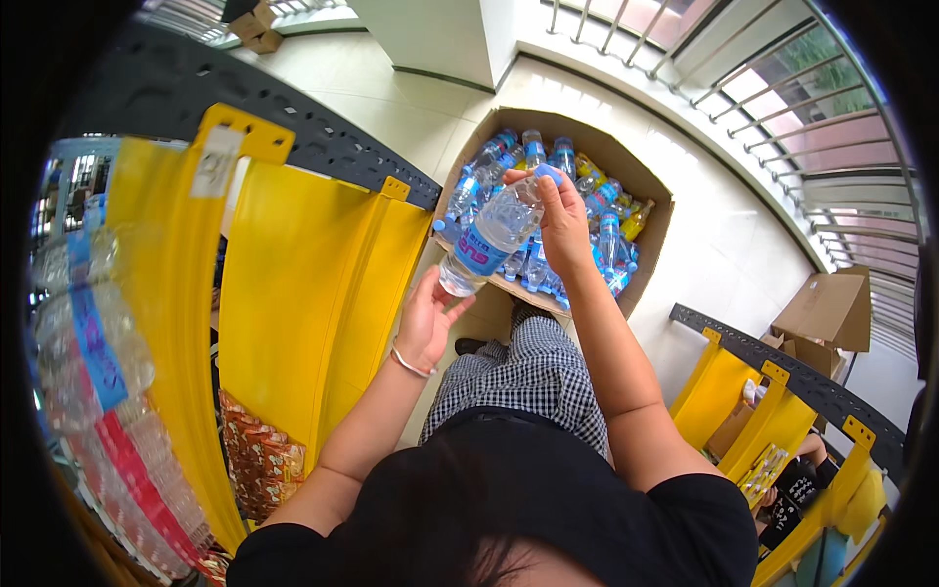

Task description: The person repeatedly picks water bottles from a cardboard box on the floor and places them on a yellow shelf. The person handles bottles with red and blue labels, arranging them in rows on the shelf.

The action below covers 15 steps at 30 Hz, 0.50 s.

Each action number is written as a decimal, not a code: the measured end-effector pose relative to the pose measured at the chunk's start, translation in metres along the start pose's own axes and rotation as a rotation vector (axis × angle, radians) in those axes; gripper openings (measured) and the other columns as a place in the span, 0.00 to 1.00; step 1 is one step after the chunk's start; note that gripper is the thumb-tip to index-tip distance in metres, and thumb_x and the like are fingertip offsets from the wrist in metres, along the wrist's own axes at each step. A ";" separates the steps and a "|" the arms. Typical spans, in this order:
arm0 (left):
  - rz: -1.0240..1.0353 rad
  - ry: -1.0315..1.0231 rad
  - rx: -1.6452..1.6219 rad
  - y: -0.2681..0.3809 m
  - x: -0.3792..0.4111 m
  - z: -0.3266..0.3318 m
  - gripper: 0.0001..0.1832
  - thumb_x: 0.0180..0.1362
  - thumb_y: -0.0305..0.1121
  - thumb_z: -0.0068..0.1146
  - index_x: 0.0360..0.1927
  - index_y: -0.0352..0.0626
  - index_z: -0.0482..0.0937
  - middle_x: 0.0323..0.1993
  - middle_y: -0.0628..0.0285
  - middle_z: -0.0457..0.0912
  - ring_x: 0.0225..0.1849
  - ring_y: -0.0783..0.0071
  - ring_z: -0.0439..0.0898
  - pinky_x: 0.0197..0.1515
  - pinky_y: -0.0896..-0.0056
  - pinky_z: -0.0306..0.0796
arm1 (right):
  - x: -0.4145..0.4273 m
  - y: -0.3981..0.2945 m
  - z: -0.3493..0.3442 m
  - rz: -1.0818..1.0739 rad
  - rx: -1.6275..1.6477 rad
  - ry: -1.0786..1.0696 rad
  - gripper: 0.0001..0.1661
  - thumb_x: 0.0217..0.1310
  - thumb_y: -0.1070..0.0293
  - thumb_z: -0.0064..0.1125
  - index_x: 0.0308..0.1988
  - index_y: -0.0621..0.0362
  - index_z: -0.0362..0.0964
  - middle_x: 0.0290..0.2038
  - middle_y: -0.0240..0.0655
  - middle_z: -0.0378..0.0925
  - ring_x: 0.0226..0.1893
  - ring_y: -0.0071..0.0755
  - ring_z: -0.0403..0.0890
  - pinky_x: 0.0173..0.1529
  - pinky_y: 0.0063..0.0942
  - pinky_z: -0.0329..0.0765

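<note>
A large clear plastic water bottle (pixel 495 233) with a blue label and blue cap is tilted in front of me. My right hand (pixel 561 220) grips it around the neck, just under the cap. At the lower end, the fingers of my left hand (pixel 427 321) are spread by the bottle's base, palm up; whether they bear any weight I cannot tell. Beneath the bottle stands an open cardboard box (pixel 655 249), filled with many small bottles (pixel 565 154), mostly clear with blue caps. Some yellow packages (pixel 637 220) show among them at the right side.
Yellow shelving (pixel 286 293) with a dark perforated beam (pixel 330 136) rises at my left, holding wrapped bottles (pixel 92 330) and orange snack packs (pixel 264 462). Another rack (pixel 763 374) is at the right, with a person (pixel 796 484) behind it. A metal railing (pixel 755 139) runs along the windows.
</note>
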<state>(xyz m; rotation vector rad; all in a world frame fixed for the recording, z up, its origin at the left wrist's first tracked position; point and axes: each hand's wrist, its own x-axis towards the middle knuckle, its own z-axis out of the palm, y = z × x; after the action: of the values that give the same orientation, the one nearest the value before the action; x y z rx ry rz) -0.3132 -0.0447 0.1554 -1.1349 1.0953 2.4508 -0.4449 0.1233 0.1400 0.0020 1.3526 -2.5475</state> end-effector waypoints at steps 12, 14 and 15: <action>0.341 -0.274 -0.035 0.003 -0.238 -0.031 0.23 0.67 0.45 0.30 0.55 0.39 0.65 0.49 0.58 0.71 0.52 0.70 0.71 0.57 0.63 0.66 | -0.094 -0.078 0.191 0.291 0.393 -0.507 0.26 0.58 0.47 0.53 0.41 0.60 0.68 0.37 0.40 0.77 0.42 0.39 0.79 0.47 0.35 0.75; 0.438 -0.265 -0.017 0.001 -0.254 -0.044 0.24 0.67 0.46 0.27 0.54 0.39 0.66 0.47 0.59 0.73 0.50 0.70 0.72 0.55 0.64 0.67 | -0.102 -0.084 0.215 0.342 0.487 -0.629 0.25 0.59 0.46 0.51 0.40 0.59 0.69 0.36 0.39 0.77 0.41 0.38 0.79 0.47 0.34 0.76; 0.488 -0.263 -0.008 0.000 -0.261 -0.050 0.25 0.67 0.47 0.26 0.54 0.38 0.66 0.45 0.59 0.74 0.49 0.71 0.73 0.55 0.65 0.67 | -0.106 -0.086 0.227 0.367 0.533 -0.685 0.25 0.59 0.46 0.51 0.40 0.58 0.69 0.36 0.39 0.77 0.41 0.37 0.79 0.47 0.34 0.76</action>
<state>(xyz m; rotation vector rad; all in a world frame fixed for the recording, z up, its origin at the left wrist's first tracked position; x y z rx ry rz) -0.1093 -0.0547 0.3250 -0.5636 1.4057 2.8552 -0.3353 0.0079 0.3515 -0.4338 0.3680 -2.1972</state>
